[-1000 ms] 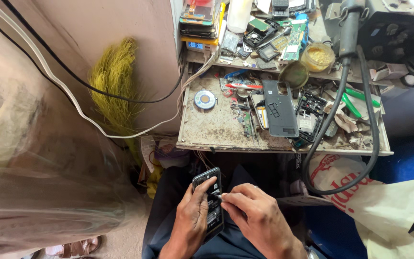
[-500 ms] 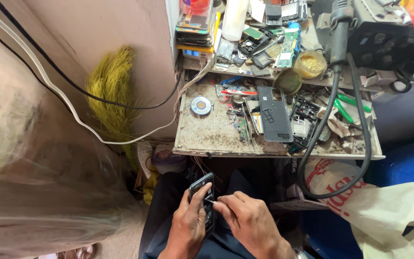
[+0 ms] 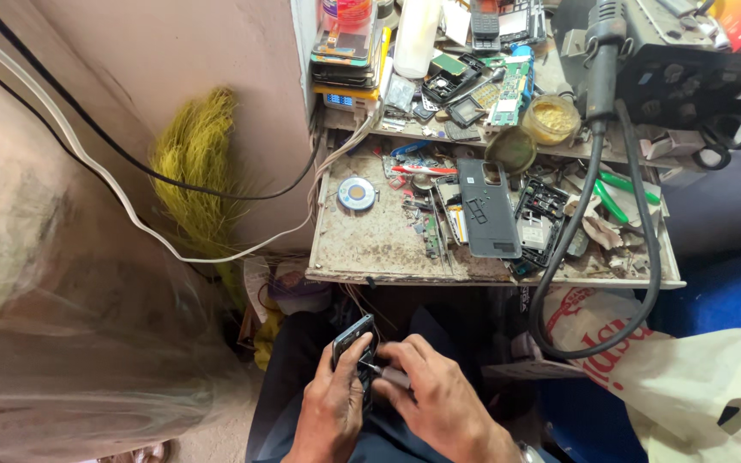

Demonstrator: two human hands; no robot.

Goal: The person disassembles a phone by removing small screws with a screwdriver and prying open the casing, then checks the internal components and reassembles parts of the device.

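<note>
In the head view, the person sits with both hands low in the near middle of the scene, over the lap. The left hand point(image 3: 334, 410) holds a small dark phone point(image 3: 353, 336), and its fingers are wrapped around the left edge of it, so the phone stands tilted with its top end pointing to the far side. The right hand point(image 3: 436, 401) is just beside the left one, and its fingers are pinched together on a thin screwdriver point(image 3: 381, 370) whose metal tip touches the phone body. Beyond the hands, on the far side, there is a dirty worktop point(image 3: 370, 249) full of small parts. On it lies a grey phone back cover point(image 3: 489, 208) near the middle, and a round roll of solder wire point(image 3: 357, 194) is to the left of it, well apart. A yellow jar point(image 3: 551, 119) stands farther back, and a black hose point(image 3: 636, 257) hangs down from the right side of the worktop and makes a loop. At the left of the worktop, a yellow broom point(image 3: 195, 171) leans on the wall. A white bag with red print point(image 3: 688, 377) lies at the near right, next to the person's leg.
</note>
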